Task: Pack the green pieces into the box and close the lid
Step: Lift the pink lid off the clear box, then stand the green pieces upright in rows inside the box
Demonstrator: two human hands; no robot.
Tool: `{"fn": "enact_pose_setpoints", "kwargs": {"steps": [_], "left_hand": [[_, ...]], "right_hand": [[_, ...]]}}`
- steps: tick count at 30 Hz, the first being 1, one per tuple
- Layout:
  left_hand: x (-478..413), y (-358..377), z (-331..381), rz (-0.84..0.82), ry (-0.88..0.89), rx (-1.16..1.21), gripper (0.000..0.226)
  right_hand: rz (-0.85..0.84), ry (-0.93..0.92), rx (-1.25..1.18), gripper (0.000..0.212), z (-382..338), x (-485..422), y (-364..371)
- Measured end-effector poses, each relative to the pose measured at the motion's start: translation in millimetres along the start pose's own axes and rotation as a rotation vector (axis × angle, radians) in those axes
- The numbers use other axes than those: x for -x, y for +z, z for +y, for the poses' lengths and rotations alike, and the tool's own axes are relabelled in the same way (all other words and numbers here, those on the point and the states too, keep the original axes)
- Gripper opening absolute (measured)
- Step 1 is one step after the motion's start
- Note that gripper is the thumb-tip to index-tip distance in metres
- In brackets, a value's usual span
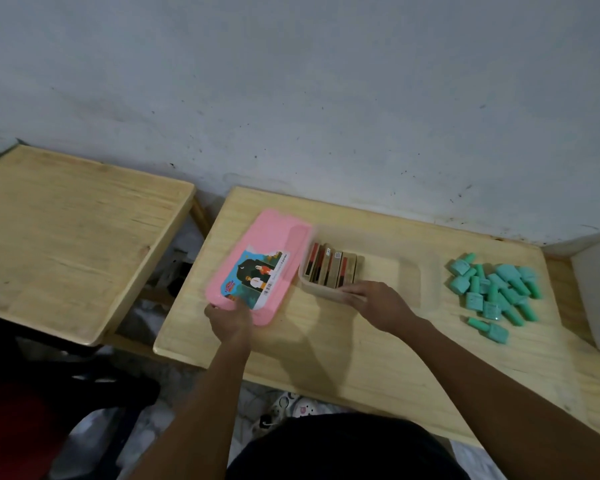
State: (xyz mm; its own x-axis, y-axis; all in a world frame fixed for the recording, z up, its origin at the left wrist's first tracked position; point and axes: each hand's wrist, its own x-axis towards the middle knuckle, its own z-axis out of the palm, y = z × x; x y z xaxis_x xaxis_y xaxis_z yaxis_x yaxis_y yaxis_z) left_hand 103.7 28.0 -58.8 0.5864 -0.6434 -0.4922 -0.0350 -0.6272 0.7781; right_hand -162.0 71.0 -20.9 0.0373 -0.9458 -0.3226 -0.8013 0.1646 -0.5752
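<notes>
A person seated at a low wooden table (326,348) works with both hands over a clear plastic box (426,271) set near the middle of the table. The left hand (229,320) grips the near corner of the pink lid (274,237), thumb on top, fingers tucked out of sight beneath its edge. The lid lies flat just left of the box, picture label up, touching the box's left end. The right hand (378,303) rests on the box's near wall, fingers (349,292) stretched leftward along the rim; whether they pinch it cannot be told. Wooden blocks (333,268) stand on edge in the box's left end. The green pieces (496,289) sit in a loose pile on the table, right of the box and well apart from both hands.
</notes>
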Motion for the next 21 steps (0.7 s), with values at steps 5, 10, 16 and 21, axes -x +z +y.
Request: {"fn": "enact_pose_setpoints", "kwargs": {"steps": [5,10,16,21], "left_hand": [[10.2,16.4,-27.4,-0.056,0.507,-0.745,0.087],[0.7,16.1,-37.6,-0.226,0.604,-1.025,0.066],[0.4,16.6,-31.9,-0.179,0.645,-1.108,0.065],[4.7,22.0,-28.6,-0.177,0.641,-1.163,0.065]], "right_hand": [[0.011,0.068,-0.017,0.031,21.3,9.9,8.7],[0.012,0.04,-0.016,0.03,16.5,4.4,11.2],[0.037,0.028,0.016,0.029,12.2,4.5,13.3],[0.058,0.034,0.055,0.03,10.0,7.5,13.8]]}}
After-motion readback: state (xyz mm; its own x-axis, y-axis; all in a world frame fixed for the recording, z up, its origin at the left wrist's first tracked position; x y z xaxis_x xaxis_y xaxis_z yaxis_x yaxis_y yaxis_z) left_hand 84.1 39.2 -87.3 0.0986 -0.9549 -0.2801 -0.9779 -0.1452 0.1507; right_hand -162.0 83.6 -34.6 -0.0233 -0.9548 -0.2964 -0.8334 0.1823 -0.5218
